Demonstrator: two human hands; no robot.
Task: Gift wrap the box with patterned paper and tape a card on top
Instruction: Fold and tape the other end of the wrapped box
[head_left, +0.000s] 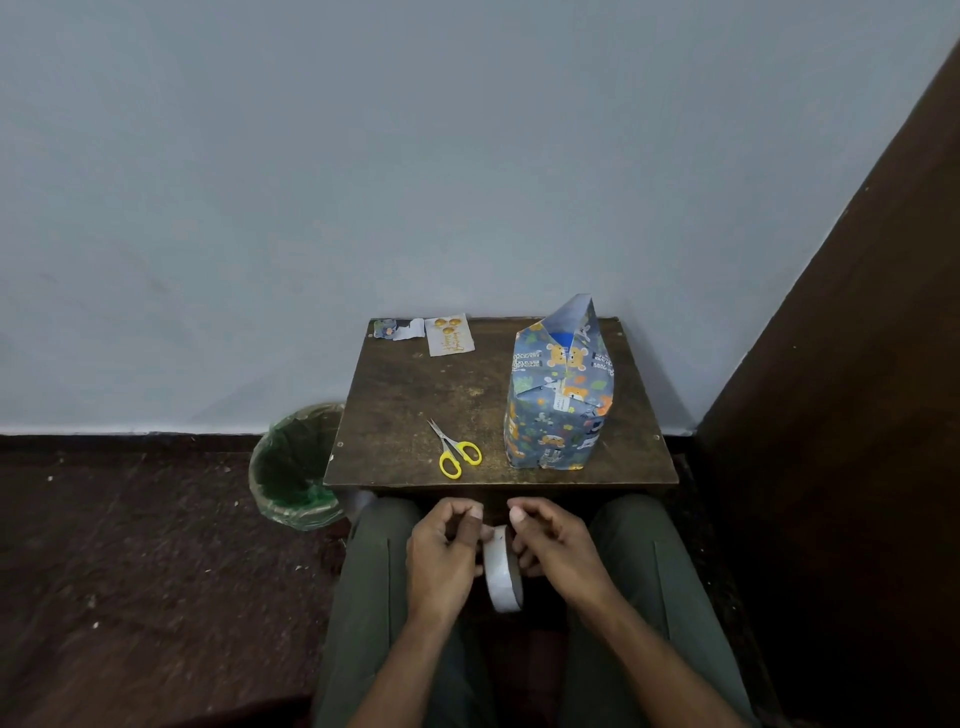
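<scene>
Wall (415, 182), pale blue-grey, is seen filling the upper part of the view; a dark brown panel (857, 415) is seen slanting down the right side. Floor (130, 545) is noted as dark and speckled with small light flecks.

Small wooden table (415, 405), dark and worn, is set against the wall. Green-lined waste bin (296, 467) is placed on the floor just beside the table's left edge.

Box (558, 400) is stood on the right half of the table, covered in blue patterned paper with cartoon animals. Its side folds are laid flat, while one pointed flap at the far end is left standing upright, unfastened.

Two legs in olive trousers (374, 597) are seen below the table's near edge, with both forearms reaching forward between them.

Left hand (441, 551) and right hand (556, 545) are held close together over the lap, well apart from the box. Roll of tape (503, 569), whitish, is held on edge between them. Fingers of the right hand are curled round the roll's right side. Thumb and fingers of the left hand are pinched together at the roll's upper edge; whether a tape end is caught there cannot be told.

Card (450, 335), pale with gold balloons and lettering, is laid flat at the table's far left. Scissors (453, 450) with yellow handles are laid closed near the front edge, left of the box. Paper scrap (399, 329) is left just beside the card, at the far left corner.
</scene>
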